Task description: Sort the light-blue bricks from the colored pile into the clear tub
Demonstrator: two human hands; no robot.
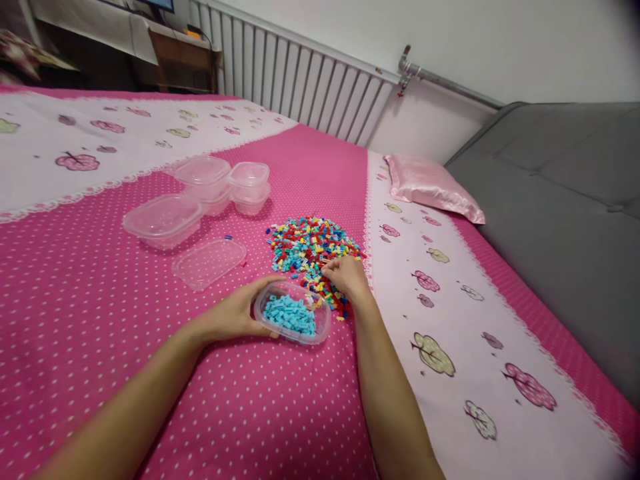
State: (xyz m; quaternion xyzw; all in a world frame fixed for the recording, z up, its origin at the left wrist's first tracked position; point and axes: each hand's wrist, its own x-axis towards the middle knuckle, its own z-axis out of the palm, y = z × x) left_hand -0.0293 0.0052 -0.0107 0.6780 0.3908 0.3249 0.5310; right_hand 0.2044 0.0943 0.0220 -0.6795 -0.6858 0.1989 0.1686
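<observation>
My left hand (243,309) grips a clear plastic container (323,327) by its left end, thumb and fingers around the rim. Inside the tub lie many light blue toy bricks (290,315). A mixed heap of small coloured bricks (310,243), in red, yellow, blue and other colours, spreads on the bed just beyond it. At the heap's near right side is my right hand (347,275), its thumb and fingers pinched together. Whatever is between those fingertips is too small to make out. A clear lid (210,263) lies flat to the left of the heap.
Several lidded clear containers (165,217) stand at the back left. One dark blue brick (229,237) lies apart near the loose lid. The pink dotted bedspread (280,427) covers the bed. A pink pillow (430,183), a grey headboard (560,180) and a radiator (300,70) are farther off.
</observation>
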